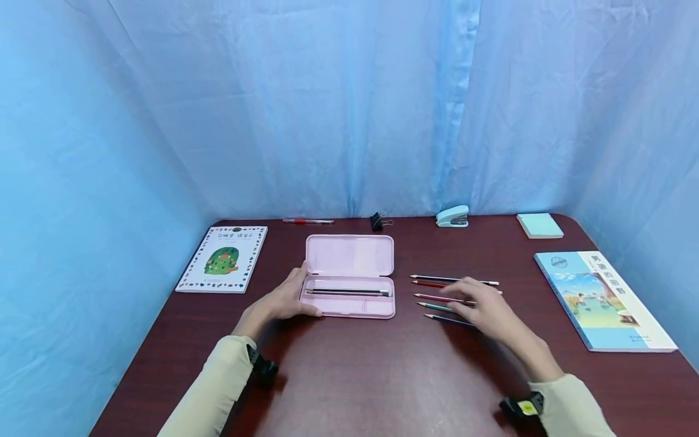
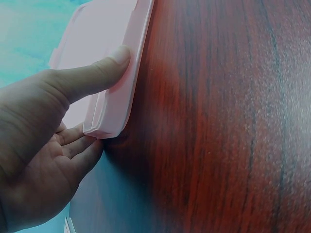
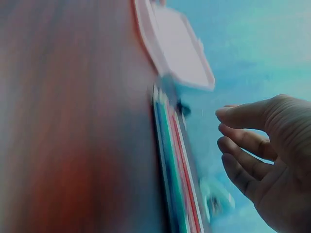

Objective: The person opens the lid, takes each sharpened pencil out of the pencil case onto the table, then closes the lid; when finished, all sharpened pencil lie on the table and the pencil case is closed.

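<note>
The left hand [image 1: 283,301] grips the box [image 1: 335,306] at nine o'clock; the right hand [image 1: 487,308], fingers loosely bent and empty, hovers over pencils [image 1: 437,298] at the box's three o'clock. A brushing fingertip could set them rolling.

Pink pencil case [image 1: 350,257] lying open; five sharpened pencils [image 1: 437,298] beside it.

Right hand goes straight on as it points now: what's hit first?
Likely the loose pencils: the right hand hovers over them, fingers slanting down and toward the open pencil case. Its height is unclear; passing above them, it might meet the case instead.
</note>
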### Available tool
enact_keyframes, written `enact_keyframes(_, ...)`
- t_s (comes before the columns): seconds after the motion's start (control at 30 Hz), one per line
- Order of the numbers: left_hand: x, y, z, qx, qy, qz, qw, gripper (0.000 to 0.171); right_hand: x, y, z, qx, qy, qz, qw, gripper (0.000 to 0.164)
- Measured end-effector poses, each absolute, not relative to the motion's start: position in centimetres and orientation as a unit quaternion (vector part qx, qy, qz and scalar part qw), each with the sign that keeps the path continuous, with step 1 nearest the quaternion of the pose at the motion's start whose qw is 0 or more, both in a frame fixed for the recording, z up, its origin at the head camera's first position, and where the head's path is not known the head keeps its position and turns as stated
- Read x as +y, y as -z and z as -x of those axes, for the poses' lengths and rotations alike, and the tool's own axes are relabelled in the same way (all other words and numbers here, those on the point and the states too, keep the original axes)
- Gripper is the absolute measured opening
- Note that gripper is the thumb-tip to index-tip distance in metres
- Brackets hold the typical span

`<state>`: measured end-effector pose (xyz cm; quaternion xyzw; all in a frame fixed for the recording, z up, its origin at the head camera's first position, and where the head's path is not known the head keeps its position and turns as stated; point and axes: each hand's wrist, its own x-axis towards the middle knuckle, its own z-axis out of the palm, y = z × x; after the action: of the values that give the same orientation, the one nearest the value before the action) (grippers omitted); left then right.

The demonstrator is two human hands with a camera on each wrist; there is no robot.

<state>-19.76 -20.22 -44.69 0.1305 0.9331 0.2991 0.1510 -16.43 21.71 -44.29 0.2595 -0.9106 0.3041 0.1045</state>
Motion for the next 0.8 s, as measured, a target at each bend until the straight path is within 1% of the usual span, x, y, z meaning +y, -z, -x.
enact_keyframes(0.07, -20.2, 44.7, 19.7, 0.934, -0.297, -0.131, 0.151, 0.121, 19.7, 44.1, 17.4, -0.897, -0.323, -0.283, 0.102, 0.027)
enact_keyframes(0.17, -20.1, 44.7, 19.8, 0.934, -0.298, -0.133, 0.147, 0.121, 16.6, 44.1, 18.6, -0.876, -0.36, -0.311, 0.083, 0.026)
enact_keyframes(0.3, -20.1, 44.7, 19.8, 0.935, -0.295, -0.133, 0.144, 0.122, 12.9, 44.3, 19.5, -0.864, -0.385, -0.324, 0.038, 0.027)
enact_keyframes(0.47, -20.1, 44.8, 19.9, 0.936, -0.292, -0.131, 0.145, 0.121, 9.2, 45.1, 20.1, -0.872, -0.36, -0.332, -0.001, 0.027)
enact_keyframes(0.67, -20.2, 45.0, 19.9, 0.936, -0.292, -0.134, 0.146, 0.12, 6.9, 45.9, 20.5, -0.903, -0.273, -0.332, -0.018, 0.026)
enact_keyframes(0.8, -20.3, 44.9, 19.8, 0.935, -0.296, -0.134, 0.145, 0.12, 6.7, 46.0, 21.1, -0.907, -0.26, -0.33, -0.017, 0.025)
